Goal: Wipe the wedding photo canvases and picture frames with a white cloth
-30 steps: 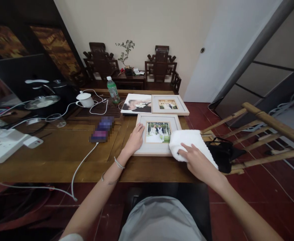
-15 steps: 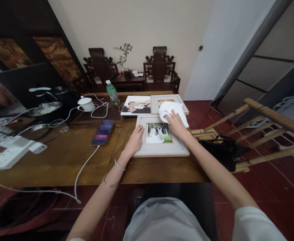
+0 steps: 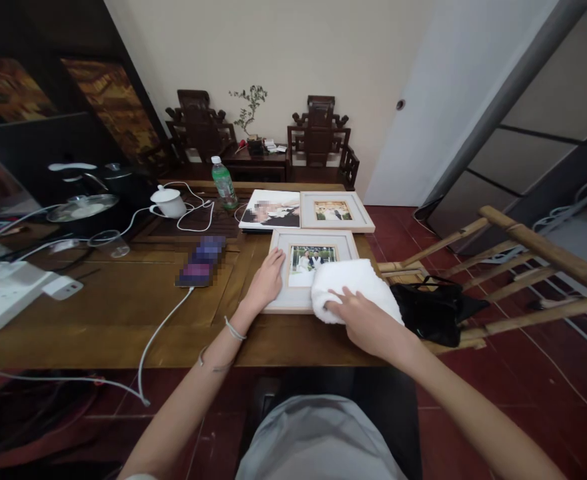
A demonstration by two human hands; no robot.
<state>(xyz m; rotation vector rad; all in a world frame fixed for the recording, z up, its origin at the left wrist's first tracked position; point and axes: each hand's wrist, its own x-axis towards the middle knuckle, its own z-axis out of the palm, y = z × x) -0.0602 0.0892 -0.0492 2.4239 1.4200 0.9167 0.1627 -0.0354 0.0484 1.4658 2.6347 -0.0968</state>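
A light-wood picture frame [image 3: 277,309] with a photo of two people lies flat near the table's front edge. At its left side is my left hand [image 3: 267,280], fingers closed over the border. My right hand [image 3: 361,319] grips a folded white towel [image 3: 358,279] and presses it on the frame's lower right corner. The towel covers that corner and part of the photo. Behind this frame lies a second picture frame [image 3: 361,220], side by side with a white photo album [image 3: 254,200] showing a partly blurred picture.
Left on the wooden table [image 3: 123,333] are a phone [image 3: 201,263] on a white cable, a lidded white cup [image 3: 168,202], a green-labelled bottle [image 3: 224,183], a clear plastic cup [image 3: 116,245] and a power strip [image 3: 8,297]. A bamboo chair [image 3: 538,247] holding a black bag [image 3: 428,310] stands right.
My right hand has drawn the towel from the frame's upper right corner down to its lower right, uncovering the second frame's photo. My left hand stays on the left border.
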